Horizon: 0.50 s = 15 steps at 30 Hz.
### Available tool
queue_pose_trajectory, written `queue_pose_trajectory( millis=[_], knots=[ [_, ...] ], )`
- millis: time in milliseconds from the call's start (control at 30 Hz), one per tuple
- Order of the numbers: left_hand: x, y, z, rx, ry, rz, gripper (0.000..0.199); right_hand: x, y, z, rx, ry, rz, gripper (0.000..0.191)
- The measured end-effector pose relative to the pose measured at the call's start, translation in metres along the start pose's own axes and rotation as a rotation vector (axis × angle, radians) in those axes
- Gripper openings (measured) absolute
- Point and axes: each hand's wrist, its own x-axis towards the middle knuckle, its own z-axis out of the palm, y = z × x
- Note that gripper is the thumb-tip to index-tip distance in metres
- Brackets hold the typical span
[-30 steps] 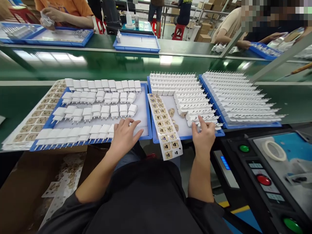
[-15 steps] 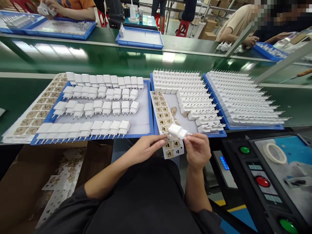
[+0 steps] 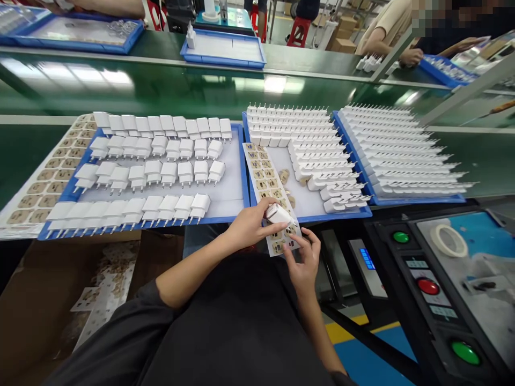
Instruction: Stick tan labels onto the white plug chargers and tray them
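My left hand [image 3: 250, 224] grips a white plug charger [image 3: 277, 214] between thumb and fingers, just above a sheet of stickers [image 3: 263, 170]. The sheet bears rows of tan stickers and leans over the front edge of the middle blue tray [image 3: 317, 217]. At the sheet's lower right end is my right hand [image 3: 302, 262], its fingers apart and its fingertips at the sheet; whether they touch it I cannot tell. Rows of white chargers [image 3: 317, 155] with pins upward fill much of the middle tray. Tan pieces [image 3: 284, 176] lie beside the sheet.
A left blue tray [image 3: 237, 198] holds rows of chargers [image 3: 161, 171]; a right tray [image 3: 422, 199] is densely filled. More sticker sheets [image 3: 52, 171] lie far left. A control panel [image 3: 426, 284] stands at right, an open carton [image 3: 36, 305] below left. Co-workers sit across the green conveyor [image 3: 181, 88].
The charger has passed from my right hand to my left. My right hand has opened and moved left and down to the sheet's lower end. The view has shifted slightly.
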Motion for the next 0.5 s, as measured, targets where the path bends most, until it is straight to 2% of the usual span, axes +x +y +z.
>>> queue_pose_trajectory(
  millis=[133,333,500],
  knots=[
    [0.005,-0.001,0.005,0.106,0.038,-0.010,0.053,-0.005,0.005,0.011,0.045,-0.025,-0.044,0.023],
    [0.006,-0.006,0.006,0.222,0.060,-0.002,0.050,-0.001,0.012,0.020,-0.006,0.001,-0.129,0.018],
    [0.009,-0.007,0.008,0.271,0.048,-0.006,0.052,0.002,0.007,0.022,-0.087,0.114,-0.190,0.030]
  ],
)
